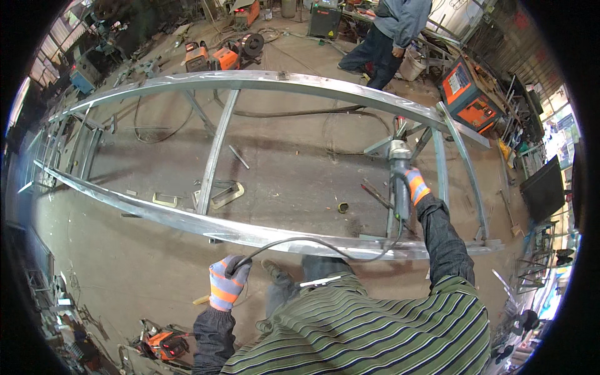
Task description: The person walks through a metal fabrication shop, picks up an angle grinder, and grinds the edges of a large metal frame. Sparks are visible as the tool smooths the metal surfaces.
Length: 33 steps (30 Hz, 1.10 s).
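My right hand [417, 186], in a grey and orange striped glove, is wrapped round the body of an angle grinder [400, 170]. The grinder's head points away from me, over the right part of a long welded frame of bare metal tube [215, 150]. From its rear end a black power cable [322, 240] loops across the near rail. My left hand [226, 282], gloved alike, is closed on that cable on my side of the rail. The grinder's disc is not clearly visible, and I cannot tell whether it touches metal.
Clamps [228, 195], a short metal bar [239, 157] and a small round cup [342, 207] lie on the floor within the frame. Beyond the far rail stands another person [390, 37]. Orange welding machines [472, 94] stand at the right, and more orange machines [225, 57] at the back.
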### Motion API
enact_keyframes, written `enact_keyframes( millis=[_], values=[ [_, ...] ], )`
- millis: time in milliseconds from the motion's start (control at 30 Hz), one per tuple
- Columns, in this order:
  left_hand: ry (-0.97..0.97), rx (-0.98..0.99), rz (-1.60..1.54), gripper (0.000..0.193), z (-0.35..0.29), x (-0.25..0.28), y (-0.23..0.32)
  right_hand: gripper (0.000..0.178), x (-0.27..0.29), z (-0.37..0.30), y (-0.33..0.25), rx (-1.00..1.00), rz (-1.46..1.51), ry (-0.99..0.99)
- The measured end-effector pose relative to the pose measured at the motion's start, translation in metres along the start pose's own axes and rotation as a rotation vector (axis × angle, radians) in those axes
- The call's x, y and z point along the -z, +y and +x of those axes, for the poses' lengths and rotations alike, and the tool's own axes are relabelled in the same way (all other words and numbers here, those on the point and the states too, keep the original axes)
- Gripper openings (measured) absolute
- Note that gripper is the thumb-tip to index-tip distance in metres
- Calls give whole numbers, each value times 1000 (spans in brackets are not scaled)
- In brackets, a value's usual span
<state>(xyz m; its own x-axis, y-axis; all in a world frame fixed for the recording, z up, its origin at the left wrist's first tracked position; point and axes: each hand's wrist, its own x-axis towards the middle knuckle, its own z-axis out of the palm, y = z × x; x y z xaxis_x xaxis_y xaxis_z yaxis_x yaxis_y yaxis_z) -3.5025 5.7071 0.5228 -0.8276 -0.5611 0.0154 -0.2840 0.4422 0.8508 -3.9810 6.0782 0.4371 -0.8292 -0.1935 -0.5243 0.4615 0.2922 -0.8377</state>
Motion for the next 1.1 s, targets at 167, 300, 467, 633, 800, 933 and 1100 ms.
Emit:
enact_keyframes(
  millis=[167,300,467,633,800,933,1100],
  values=[
    [-208,27,57,18,55,23,41,39,28,102,-23,37,170,163],
    [-260,176,9,19,81,-9,62,41,48,206,-38,62,237,124],
    [-288,317,-126,19,104,-57,80,37,43,323,-55,-44,356,-32],
    [-333,364,-70,20,130,-77,93,59,-23,401,-66,1,207,318],
    [-317,497,4,15,150,-93,101,34,-101,419,-78,12,136,-359],
    [-368,508,47,12,158,-111,103,25,-237,389,-102,862,-1066,-348],
    [-465,291,159,12,169,-120,109,73,-315,383,-106,84,-422,-196]
  ],
)
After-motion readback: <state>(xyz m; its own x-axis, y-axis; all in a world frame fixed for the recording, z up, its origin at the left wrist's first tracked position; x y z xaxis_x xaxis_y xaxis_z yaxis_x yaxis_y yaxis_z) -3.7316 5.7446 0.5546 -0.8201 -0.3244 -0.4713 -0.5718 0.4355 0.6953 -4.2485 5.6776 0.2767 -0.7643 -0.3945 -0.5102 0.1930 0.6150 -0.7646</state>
